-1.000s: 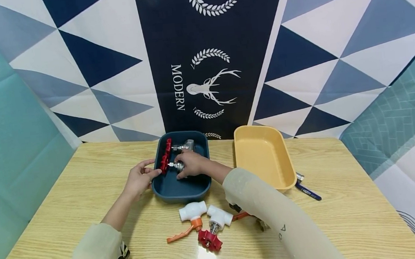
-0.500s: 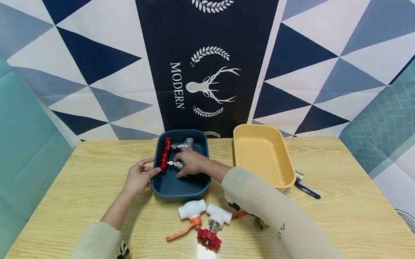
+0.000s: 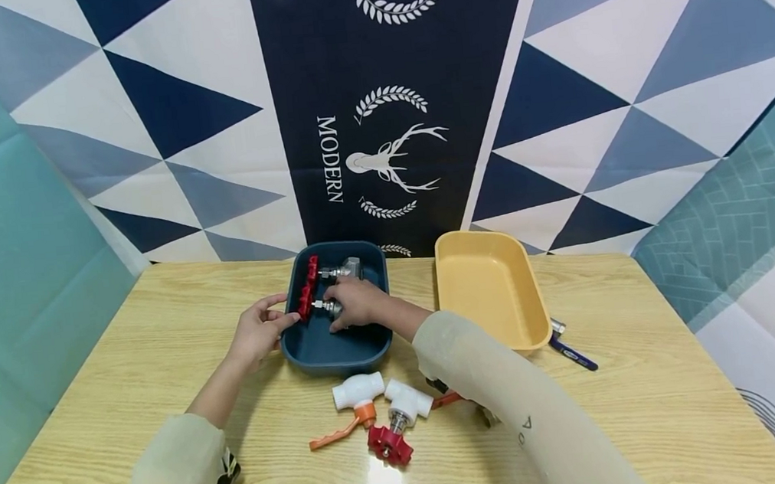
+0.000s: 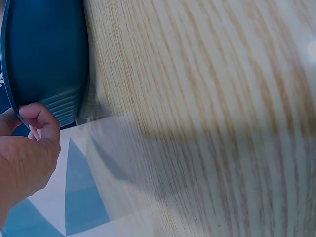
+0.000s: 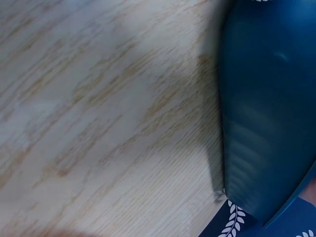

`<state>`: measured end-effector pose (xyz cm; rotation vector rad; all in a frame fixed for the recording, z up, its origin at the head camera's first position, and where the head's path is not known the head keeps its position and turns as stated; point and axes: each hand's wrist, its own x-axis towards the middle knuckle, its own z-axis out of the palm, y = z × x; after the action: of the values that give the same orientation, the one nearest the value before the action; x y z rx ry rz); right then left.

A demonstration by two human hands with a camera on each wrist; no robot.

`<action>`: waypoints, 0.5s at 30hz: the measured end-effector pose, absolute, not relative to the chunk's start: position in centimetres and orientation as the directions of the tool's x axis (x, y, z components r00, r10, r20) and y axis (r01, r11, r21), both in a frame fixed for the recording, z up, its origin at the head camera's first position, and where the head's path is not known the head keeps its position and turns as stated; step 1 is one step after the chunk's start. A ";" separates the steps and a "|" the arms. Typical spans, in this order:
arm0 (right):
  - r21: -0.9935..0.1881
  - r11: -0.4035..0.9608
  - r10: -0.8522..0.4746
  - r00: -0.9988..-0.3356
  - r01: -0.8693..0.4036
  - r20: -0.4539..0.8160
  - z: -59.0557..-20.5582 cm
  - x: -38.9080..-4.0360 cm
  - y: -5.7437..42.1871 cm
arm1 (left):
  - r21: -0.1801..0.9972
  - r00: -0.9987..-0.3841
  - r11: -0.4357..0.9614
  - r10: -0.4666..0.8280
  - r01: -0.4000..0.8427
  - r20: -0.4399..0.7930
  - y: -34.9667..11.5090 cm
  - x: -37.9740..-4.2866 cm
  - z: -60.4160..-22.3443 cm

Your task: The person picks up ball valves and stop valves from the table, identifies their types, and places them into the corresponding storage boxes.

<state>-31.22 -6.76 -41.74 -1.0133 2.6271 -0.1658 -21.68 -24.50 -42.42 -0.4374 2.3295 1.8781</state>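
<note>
A dark blue bin (image 3: 339,366) stands near the back of the table. My left hand (image 3: 257,335) pinches its left rim, with the thumb over the edge beside the red handwheels; the left wrist view shows the fingers (image 4: 40,116) curled at the rim. Inside lie two metal valves with red handwheels pointing left. My right hand (image 3: 360,303) reaches in and grips the body of the nearer valve (image 3: 327,306), hiding most of that body. Behind it lies the farther valve (image 3: 351,268). In the right wrist view the bin wall (image 5: 266,113) conceals nearly all of the hand.
A yellow bin (image 3: 447,275) stands to the right, with a blue-levered valve (image 3: 573,352) beside it. In front of the blue bin lie a white valve with an orange lever (image 3: 359,390) and another with a red handwheel (image 3: 389,445). The right sleeve partly covers a red lever (image 3: 447,399).
</note>
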 end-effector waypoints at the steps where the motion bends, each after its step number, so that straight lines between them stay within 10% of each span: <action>1: -0.214 0.743 -0.669 -0.699 -0.634 -0.253 -41.7 -31.2 -6.7 | 0.937 -0.952 0.187 -0.146 -0.295 -0.270 -24.5 -21.7 -42.4; 15: -0.137 0.730 -0.682 -0.700 -0.670 -0.211 -40.8 -30.5 -6.2 | 0.933 -0.948 0.189 -0.151 -0.305 -0.279 -24.3 -21.6 -42.4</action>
<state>-30.46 -6.24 -40.80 -1.0689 2.6869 -0.0722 -21.56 -24.33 -42.40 -0.4488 2.3234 1.8718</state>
